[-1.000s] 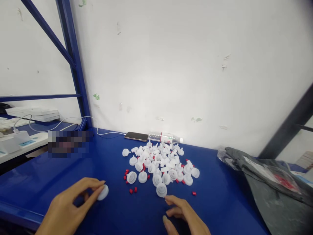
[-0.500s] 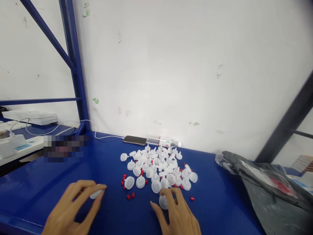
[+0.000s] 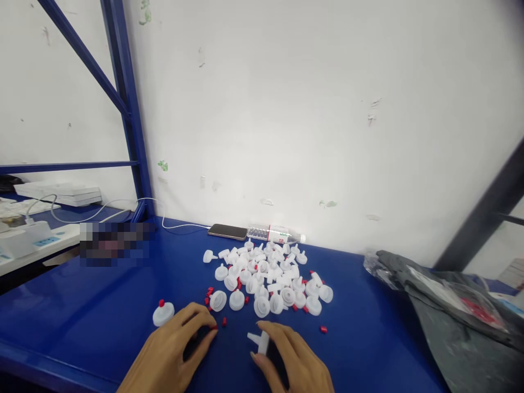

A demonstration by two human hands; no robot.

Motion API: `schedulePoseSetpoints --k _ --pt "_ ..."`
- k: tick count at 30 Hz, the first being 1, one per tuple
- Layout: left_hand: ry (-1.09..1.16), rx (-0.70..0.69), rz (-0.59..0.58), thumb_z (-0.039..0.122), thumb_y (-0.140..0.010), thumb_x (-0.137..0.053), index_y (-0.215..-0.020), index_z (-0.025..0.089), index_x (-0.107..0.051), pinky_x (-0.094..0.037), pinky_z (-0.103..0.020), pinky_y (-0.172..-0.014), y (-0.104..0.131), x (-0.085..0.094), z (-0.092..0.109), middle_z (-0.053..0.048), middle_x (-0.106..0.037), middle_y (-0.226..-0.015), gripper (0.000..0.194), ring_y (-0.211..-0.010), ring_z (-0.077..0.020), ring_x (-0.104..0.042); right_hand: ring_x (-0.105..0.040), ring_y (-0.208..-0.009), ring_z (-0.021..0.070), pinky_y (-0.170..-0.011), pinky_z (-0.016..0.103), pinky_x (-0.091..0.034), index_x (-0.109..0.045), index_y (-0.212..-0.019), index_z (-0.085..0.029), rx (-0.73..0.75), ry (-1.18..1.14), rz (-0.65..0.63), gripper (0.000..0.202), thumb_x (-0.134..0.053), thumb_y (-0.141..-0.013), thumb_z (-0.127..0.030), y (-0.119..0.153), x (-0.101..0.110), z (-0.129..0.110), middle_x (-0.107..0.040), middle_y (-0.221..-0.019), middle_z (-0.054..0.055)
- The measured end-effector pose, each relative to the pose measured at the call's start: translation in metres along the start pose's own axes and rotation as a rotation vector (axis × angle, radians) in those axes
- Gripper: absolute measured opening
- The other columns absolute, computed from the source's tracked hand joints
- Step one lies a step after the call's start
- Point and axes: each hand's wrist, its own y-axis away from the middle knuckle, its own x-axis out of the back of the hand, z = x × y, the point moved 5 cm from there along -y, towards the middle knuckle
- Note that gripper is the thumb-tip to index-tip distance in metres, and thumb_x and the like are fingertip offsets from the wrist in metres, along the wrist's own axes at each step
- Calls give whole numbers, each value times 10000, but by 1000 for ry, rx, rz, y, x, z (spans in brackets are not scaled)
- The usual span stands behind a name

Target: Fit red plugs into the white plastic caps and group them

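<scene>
My left hand (image 3: 182,346) is closed in a pinch on a small red cap (image 3: 214,327), most of which its fingertips hide. My right hand (image 3: 289,357) grips a white nozzle lid (image 3: 263,343) by its round base, the spout pointing left toward the other hand. The two hands are apart. Left of my left hand stands a white nozzle lid with a red cap on its spout (image 3: 163,314). Ahead of both hands lies a heap of white nozzle lids (image 3: 262,273). Loose red caps (image 3: 224,321) are scattered around its near edge.
Behind the heap a phone (image 3: 227,232) on a white cable and a clear bottle (image 3: 276,234) lie along the wall. A grey plastic bag (image 3: 446,305) covers the right side of the blue table (image 3: 94,311). A power strip (image 3: 41,243) sits far left.
My left hand has let go of the red-capped lid at the left, moved right and pinched a red cap. My right hand has tilted a lid so its spout points left.
</scene>
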Motion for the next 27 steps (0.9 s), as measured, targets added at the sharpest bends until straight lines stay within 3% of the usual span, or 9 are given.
schedulePoseSetpoints --k 8,14,18,22,27 --pt "99 -47 -11 281 -986 -569 -938 297 -711 -545 -129 -715 4 -5 5 45 -728 -934 151 -751 -92 -707 -791 -906 177 -764 182 -620 -707 -1169 -266 -24 -59 -65 513 -292 -1097 -559 3 -4 4 -779 -1073 55" --pt "40 -40 140 347 -988 -605 -1079 288 -706 -536 -132 -697 7 6 1 31 -697 -986 148 -670 -70 -672 -789 -924 177 -791 191 -622 -695 -1186 -267 -21 -82 -87 478 -309 -1101 -536 4 -4 4 -773 -1095 58" --pt "-3 3 72 397 -976 -600 -1102 335 -747 -538 -116 -639 4 2 -5 47 -712 -967 203 -678 -73 -707 -791 -905 176 -780 196 -625 -704 -1162 -270 -17 -79 -67 484 -311 -1098 -545 4 -4 5 -779 -1079 54" --pt "22 26 -24 419 -1004 -532 -988 395 -784 -550 -114 -665 -1 -2 -5 65 -720 -936 254 -751 -81 -740 -794 -878 173 -756 192 -628 -708 -1108 -263 -13 -88 -41 482 -326 -1093 -557 3 -2 3 -786 -1048 51" --pt "124 30 47 450 -991 -578 -966 371 -766 -551 -93 -811 0 5 0 82 -758 -953 205 -858 -90 -757 -799 -821 166 -689 183 -630 -689 -1070 -277 -47 -89 -2 460 -354 -1077 -591 2 1 -1 -793 -998 27"
